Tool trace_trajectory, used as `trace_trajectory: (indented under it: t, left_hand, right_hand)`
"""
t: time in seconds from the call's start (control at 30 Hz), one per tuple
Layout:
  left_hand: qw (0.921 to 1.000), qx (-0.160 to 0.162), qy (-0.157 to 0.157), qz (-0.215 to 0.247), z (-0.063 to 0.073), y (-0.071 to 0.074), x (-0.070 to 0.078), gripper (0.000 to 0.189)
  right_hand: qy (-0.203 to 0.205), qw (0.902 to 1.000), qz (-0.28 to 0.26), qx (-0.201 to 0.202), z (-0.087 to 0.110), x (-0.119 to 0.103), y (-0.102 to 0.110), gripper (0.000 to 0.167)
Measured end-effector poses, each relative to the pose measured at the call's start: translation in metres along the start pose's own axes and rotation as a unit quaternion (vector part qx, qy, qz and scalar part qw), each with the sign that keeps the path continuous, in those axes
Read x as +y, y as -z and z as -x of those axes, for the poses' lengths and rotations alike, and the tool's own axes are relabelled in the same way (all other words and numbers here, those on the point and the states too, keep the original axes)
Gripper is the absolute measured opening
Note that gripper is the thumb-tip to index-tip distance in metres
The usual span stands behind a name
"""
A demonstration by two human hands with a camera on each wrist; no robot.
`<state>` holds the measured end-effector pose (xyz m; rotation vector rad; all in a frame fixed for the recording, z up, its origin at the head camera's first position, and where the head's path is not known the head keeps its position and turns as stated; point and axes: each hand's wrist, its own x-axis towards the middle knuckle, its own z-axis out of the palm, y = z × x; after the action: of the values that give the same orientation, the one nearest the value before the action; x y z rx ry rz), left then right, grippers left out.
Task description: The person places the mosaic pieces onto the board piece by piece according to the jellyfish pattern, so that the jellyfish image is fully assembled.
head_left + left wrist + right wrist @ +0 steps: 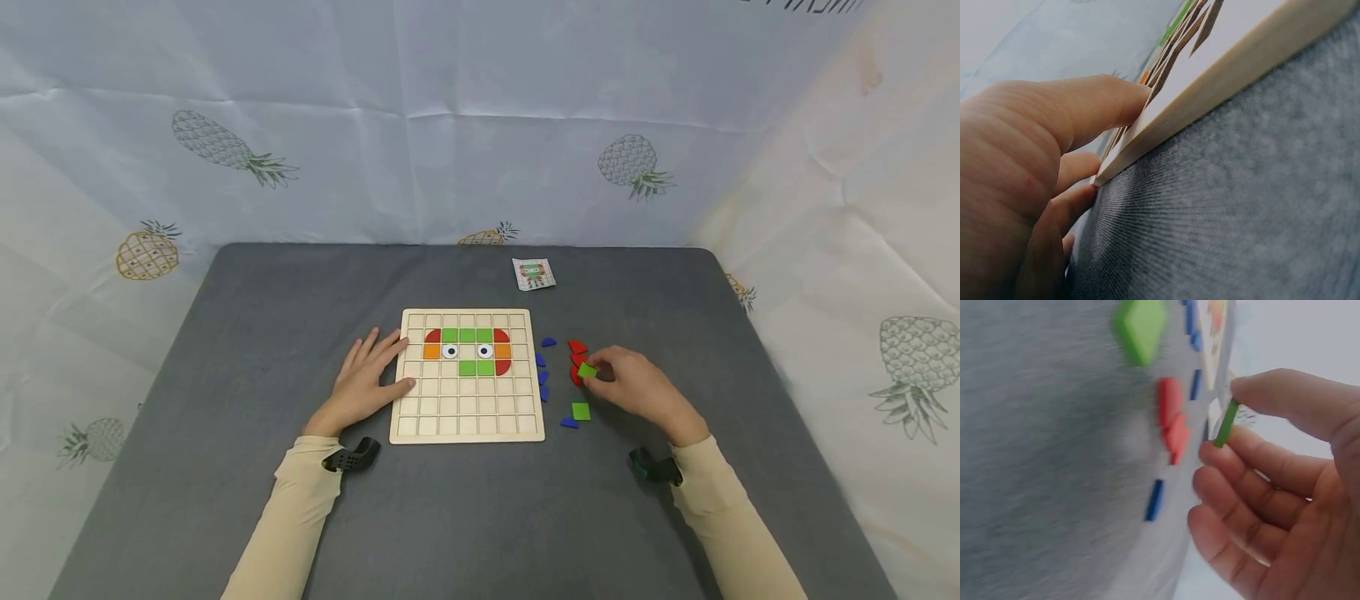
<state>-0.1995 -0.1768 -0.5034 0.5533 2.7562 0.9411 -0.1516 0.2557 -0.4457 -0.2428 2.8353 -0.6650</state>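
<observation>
My right hand pinches a small green square tile between thumb and fingertips, lifted above the table. Beneath it lie several red pieces, and a second green square rests nearer me. My left hand lies at the left edge of a wooden grid board, fingers extended; its thumb touches the board's top. On the board sit green squares, orange squares, red rounded-corner pieces and two eye tiles. Row three has a bare cell left of the greens.
Several blue pieces lie along the board's right side, and another blue piece is beside the loose green square. A printed pattern card lies behind the board on the grey tabletop. Pineapple-print cloth hangs behind the table.
</observation>
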Motion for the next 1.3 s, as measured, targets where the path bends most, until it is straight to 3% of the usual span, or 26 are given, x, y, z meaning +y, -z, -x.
trace_trajectory:
  t: [0.1, 0.3, 0.83, 1.3]
  left_hand:
    - [1.0000, 0.000, 0.001, 0.003, 0.001, 0.000, 0.000, 0.079]
    - [1.0000, 0.002, 0.001, 0.000, 0.001, 0.000, 0.000, 0.079]
    - [1.0000, 0.004, -0.001, 0.000, 0.000, 0.000, 0.002, 0.077]
    - [1.0000, 0.004, 0.005, -0.003, -0.001, 0.000, 0.002, 0.078]
  right_hand:
    - [0.022, 0.9996, -0.013, 0.014, -0.005, -0.010, 0.005, 0.033]
    - [0.061, 0.9976, 0.015, 0.030, -0.019, -0.037, 0.011, 0.034]
    - [0.130, 0.9912, -0.023, -0.013, -0.068, -0.104, 0.008, 0.032]
    - [0.172, 0.9843, -0.005, -0.038, -0.097, -0.138, -0.014, 0.032]
